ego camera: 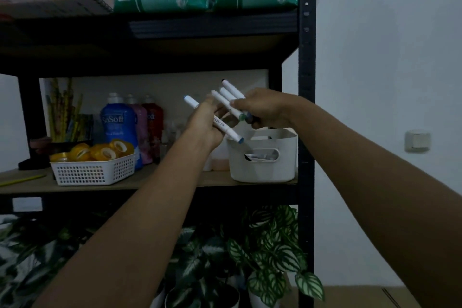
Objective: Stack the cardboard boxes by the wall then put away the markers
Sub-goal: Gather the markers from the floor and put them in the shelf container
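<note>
left hand (207, 124) grips one white marker (226, 130); right hand (262, 107) clutches three markers (228, 97), above the white bin (262, 157) at the shelf's (150, 182) right end.

Dim light throughout. Black metal shelving unit (307, 62) against plain white wall (390, 57). Wooden shelf board (140, 182) at mid height, darker board above. White wall switch (418, 141) right of the upright post. Leafy green-and-white plants (270, 245) below the shelf. Brown cardboard surface (362, 297) at lower right.
</note>
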